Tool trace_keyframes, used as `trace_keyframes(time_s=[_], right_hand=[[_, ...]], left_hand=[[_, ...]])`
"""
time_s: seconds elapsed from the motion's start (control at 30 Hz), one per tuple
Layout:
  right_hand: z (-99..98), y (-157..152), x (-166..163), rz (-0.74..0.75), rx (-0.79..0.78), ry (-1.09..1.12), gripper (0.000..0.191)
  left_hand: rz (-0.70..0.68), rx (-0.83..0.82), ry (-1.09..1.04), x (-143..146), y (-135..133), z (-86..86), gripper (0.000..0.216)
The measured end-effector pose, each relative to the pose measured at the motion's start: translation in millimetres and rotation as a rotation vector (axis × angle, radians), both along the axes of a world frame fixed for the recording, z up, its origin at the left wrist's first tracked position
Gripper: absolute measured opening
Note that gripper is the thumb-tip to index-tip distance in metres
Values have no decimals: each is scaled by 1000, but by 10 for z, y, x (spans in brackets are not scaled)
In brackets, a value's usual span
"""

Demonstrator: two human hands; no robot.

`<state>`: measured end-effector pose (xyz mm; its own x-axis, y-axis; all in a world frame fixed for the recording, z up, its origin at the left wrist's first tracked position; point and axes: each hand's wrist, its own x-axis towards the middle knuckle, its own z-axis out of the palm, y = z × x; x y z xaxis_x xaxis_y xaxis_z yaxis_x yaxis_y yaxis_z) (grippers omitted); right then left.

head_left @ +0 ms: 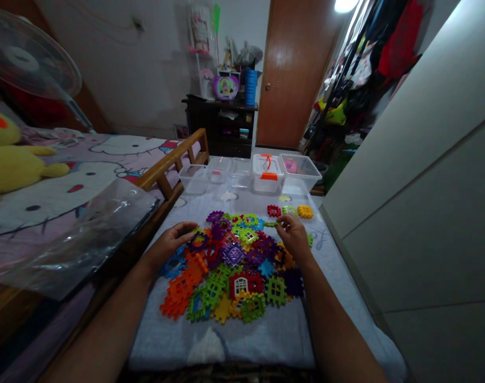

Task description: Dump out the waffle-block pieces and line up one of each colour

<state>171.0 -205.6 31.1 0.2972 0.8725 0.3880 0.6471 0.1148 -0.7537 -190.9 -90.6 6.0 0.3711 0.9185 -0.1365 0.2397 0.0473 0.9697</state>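
A heap of plastic interlocking building blocks in several colours [216, 284] lies on the cloth-covered surface before me. My right hand [293, 235], at the heap's far right side, pinches a thin green block [271, 224], seen nearly edge-on. My left hand [171, 242] is at the heap's left edge, its fingers apart and curved beside a dark purple gear-like block [198, 241]. Whether its fingertips touch that block I cannot tell. Beyond my right hand sit a red block [273, 211], a green and white block [289, 210] and a yellow block [305, 211].
Clear plastic boxes [194, 181] stand along the far end, with a white-lidded box with orange latches [268, 174] among them. A wooden bed rail [172, 165] and a clear plastic bag [102, 229] border the left. Pale cabinet doors [418, 202] rise on the right.
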Motion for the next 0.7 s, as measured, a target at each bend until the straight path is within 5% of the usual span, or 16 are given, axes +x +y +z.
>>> trace_keyframes(time_s=[0.17, 0.43, 0.7], right_hand=[[-107, 1, 171, -97, -86, -240, 13], [-118, -141, 478, 124, -383, -354, 45], [-177, -331, 959, -197, -476, -425, 31]], left_hand=[[18, 35, 7, 8, 10, 4, 69], [40, 50, 26, 3, 18, 6, 70], [56, 70, 19, -5, 15, 6, 67]])
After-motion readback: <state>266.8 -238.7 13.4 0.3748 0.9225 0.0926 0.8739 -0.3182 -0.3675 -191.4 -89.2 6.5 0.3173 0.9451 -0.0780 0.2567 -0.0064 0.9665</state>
